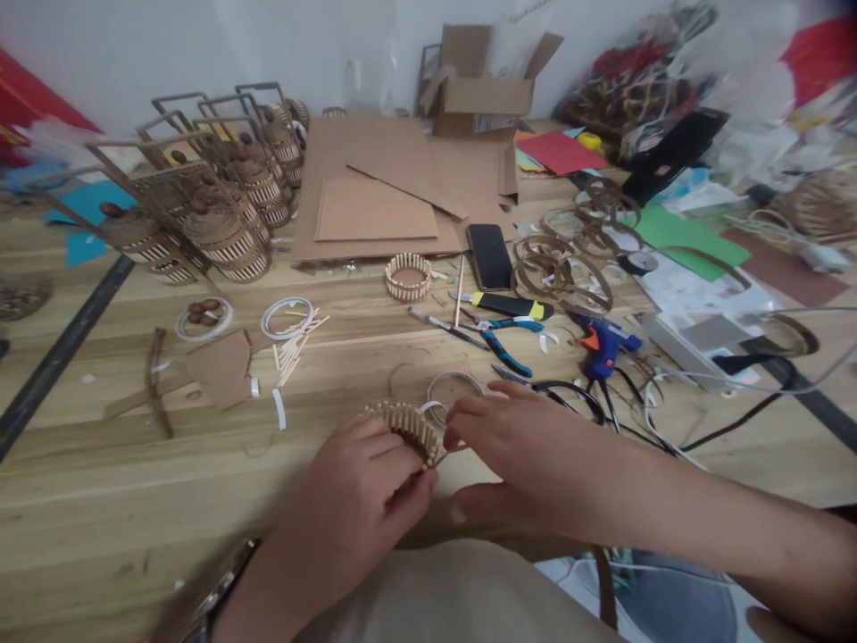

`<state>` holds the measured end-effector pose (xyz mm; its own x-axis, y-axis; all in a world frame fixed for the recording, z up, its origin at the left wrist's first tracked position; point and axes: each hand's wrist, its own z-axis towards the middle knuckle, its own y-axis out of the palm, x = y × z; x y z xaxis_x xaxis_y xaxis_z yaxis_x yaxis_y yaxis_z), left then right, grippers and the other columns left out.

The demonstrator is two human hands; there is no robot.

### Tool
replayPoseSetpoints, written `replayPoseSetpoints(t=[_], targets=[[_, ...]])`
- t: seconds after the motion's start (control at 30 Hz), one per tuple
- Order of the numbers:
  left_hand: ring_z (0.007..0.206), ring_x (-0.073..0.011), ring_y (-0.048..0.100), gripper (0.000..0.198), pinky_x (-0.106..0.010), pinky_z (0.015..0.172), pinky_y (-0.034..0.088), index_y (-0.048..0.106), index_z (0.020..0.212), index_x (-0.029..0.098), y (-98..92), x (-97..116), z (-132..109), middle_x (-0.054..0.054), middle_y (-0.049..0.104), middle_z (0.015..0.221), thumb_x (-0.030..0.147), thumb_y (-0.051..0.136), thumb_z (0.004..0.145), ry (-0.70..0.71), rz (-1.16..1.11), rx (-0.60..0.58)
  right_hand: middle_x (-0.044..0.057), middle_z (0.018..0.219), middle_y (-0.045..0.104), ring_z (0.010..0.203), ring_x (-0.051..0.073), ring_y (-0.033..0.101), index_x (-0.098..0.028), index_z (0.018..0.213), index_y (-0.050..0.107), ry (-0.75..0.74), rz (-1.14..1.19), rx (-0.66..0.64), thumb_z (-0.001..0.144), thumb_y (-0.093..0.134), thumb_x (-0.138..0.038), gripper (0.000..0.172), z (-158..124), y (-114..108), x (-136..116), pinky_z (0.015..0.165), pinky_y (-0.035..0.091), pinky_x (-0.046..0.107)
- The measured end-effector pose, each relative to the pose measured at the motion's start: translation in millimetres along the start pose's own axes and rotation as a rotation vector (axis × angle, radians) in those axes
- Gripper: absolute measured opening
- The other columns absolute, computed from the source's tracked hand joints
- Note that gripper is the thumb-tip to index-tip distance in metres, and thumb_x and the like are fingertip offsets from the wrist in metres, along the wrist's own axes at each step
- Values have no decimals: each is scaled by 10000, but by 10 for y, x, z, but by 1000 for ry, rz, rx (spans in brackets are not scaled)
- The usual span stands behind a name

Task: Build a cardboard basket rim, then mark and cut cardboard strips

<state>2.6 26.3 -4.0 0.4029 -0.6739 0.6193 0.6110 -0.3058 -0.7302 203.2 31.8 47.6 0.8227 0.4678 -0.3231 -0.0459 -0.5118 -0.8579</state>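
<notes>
My left hand [375,482] is closed around the wall of a small round basket [402,420] made of short upright wooden sticks. Its thumb presses the near side, hiding part of the rim. Just to the right, my right hand [509,446] hovers with the thumb well apart from the curled fingers. A thin strip runs from the basket's edge towards those fingertips; no clear grip on it shows. Behind the right fingers lies a pale ring [455,389] of coiled strip. A similar finished stick ring [408,278] stands farther back.
Lidded stick baskets with tall handles [228,237] crowd the back left. Cardboard sheets [375,210] lie at the back centre. A phone [489,256], utility knife [505,305], pliers [505,344] and blue glue gun [603,344] with cables occupy the right. Loose sticks [293,353] lie left.
</notes>
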Motion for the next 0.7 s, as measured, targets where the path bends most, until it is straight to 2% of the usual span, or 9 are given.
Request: replayPoseSetpoints(t=[0.13,0.2,0.3,0.4,0.5,0.7], targets=[[683,-148,544,286,-278,640,383,552,673,181,-61,17,-1,19,603,658,131,529,954,-10,5,4,172,1104,728,1064,372,671,-121,1047,733,112,-81,15,810,761,-490,439,-15,11,36,1009,435,563],[644,-136,517,330,-268,606,363,511,628,183,-116,17,10,31,558,610,136,529,954,-21,27,28,159,1104,729,1050,361,677,-135,1052,728,140,-36,68,791,784,-470,428,-28,25,96,988,457,539],[624,-129,513,334,-258,586,365,523,623,187,-191,-1,27,38,547,595,164,543,956,-29,21,34,92,1093,733,1028,288,681,-181,1098,689,87,164,208,803,786,-365,361,-50,48,174,907,506,423],[635,-131,544,332,-256,592,400,552,626,195,-240,-23,31,34,573,612,186,541,958,-51,-38,-3,52,1058,729,1037,237,663,-205,1052,658,21,301,318,854,719,-236,210,-48,74,195,903,490,372],[622,-133,550,322,-259,575,404,573,632,202,-274,-33,26,31,577,609,189,537,951,-79,-53,-22,38,984,727,998,215,657,-208,1001,644,-55,377,341,898,641,-183,106,-7,105,182,915,465,369],[615,-129,548,298,-255,570,402,593,641,203,-308,-37,22,31,577,610,182,545,935,-103,-83,-36,31,905,727,931,202,654,-201,1042,644,-112,431,315,934,543,-139,160,70,132,183,921,435,380]])
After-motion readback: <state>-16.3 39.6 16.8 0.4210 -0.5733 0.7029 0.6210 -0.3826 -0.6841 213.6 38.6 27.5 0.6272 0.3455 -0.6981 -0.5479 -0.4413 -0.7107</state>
